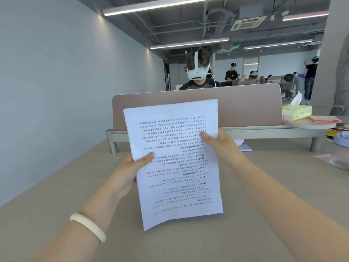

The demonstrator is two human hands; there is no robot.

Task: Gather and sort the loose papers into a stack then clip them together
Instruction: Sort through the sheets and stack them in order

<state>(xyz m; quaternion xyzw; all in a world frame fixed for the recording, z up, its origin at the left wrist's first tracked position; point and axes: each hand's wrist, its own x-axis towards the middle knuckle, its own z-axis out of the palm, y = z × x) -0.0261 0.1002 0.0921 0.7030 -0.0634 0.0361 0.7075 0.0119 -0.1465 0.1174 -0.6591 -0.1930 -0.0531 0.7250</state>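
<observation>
A stack of white printed papers (175, 163) stands nearly upright above the beige desk, its text upside down to me. My left hand (130, 167) grips its left edge with the thumb on the front sheet. My right hand (222, 144) holds the right edge higher up, thumb pressed on the page. A small blue clip (117, 163) lies on the desk just left of my left hand. Another white sheet (245, 147) peeks out on the desk behind my right hand.
A brown divider panel (245, 104) on a grey rail closes off the desk's far side; a person with a white headset sits behind it. A tissue box (297, 112), pink papers (326, 119) and a clear container (340, 156) crowd the right side. A wall runs along the left.
</observation>
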